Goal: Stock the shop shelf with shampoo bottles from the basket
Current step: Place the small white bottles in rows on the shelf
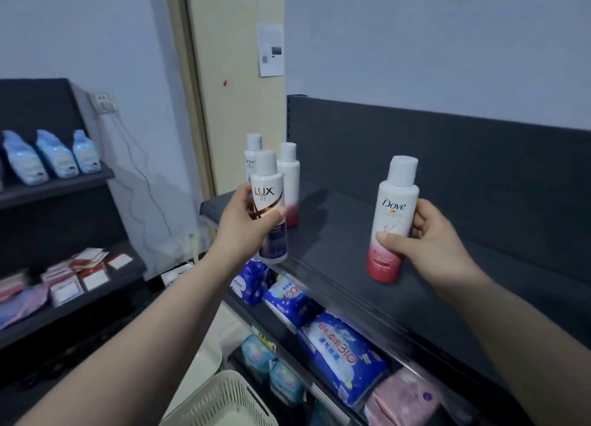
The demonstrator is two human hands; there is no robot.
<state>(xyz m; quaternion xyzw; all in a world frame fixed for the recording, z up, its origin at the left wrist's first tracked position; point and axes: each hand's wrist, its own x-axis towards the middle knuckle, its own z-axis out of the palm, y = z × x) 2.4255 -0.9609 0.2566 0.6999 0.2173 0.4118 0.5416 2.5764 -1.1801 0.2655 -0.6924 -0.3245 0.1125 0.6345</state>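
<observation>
Left hand [248,221] grips a Lux bottle [268,208], white top with a dark purple base, thumb across the label. It's upright, held at the left front corner of the top shelf [351,234]; can't tell if the base touches the shelf edge.

Right hand [425,243] wraps a Dove bottle [392,221], white fading to pink-red at the bottom, thumb on the front, fingers round the back. Bottle is upright and its base looks down on the shelf or just over it, can't tell which.

Two more bottles stand at the shelf's back left corner: a white Dove bottle [252,157] and a white-and-red bottle [289,182] just beside it, right behind the Lux.

Lower shelf holds blue packs [339,352] in a row and a pink pack [403,403] to their right. Cream basket [224,403] sits at the bottom of the view, only its rim and slotted wall visible, contents not in view. A side shelf unit [57,182] to the left carries blue refill pouches [54,154].
</observation>
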